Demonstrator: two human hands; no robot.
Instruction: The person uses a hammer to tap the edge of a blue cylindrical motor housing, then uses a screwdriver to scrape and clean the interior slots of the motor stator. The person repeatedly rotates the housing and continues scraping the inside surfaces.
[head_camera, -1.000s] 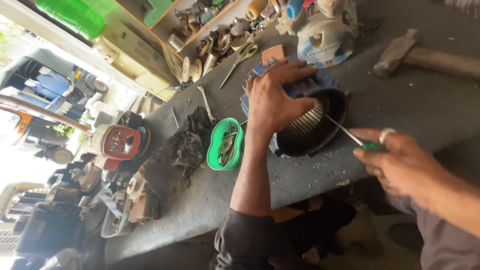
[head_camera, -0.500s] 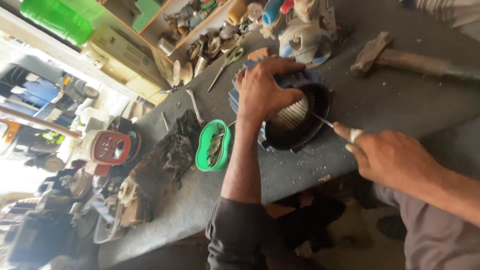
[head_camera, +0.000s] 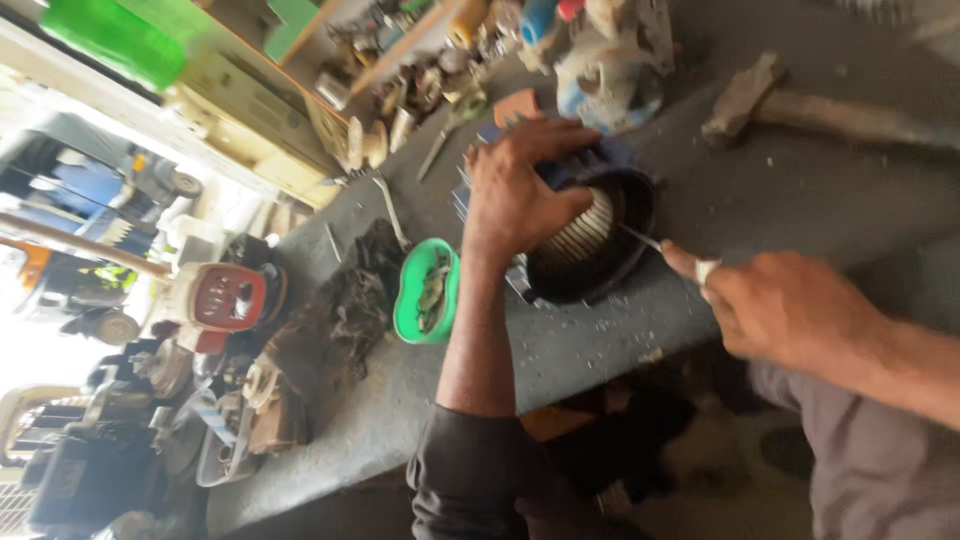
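Motor housing (head_camera: 590, 235), dark and round with its ribbed core, sits at upper centre of the frame. Since a moment ago the left hand (head_camera: 515, 190) stays clamped over it; the right hand (head_camera: 790, 305), drawn slightly back, pinches a thin screwdriver (head_camera: 640, 238) at the rim.

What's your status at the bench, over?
Left hand gripping the round motor housing. Right hand holding a thin tool, tip at the housing's rim. Green bowl close alongside.
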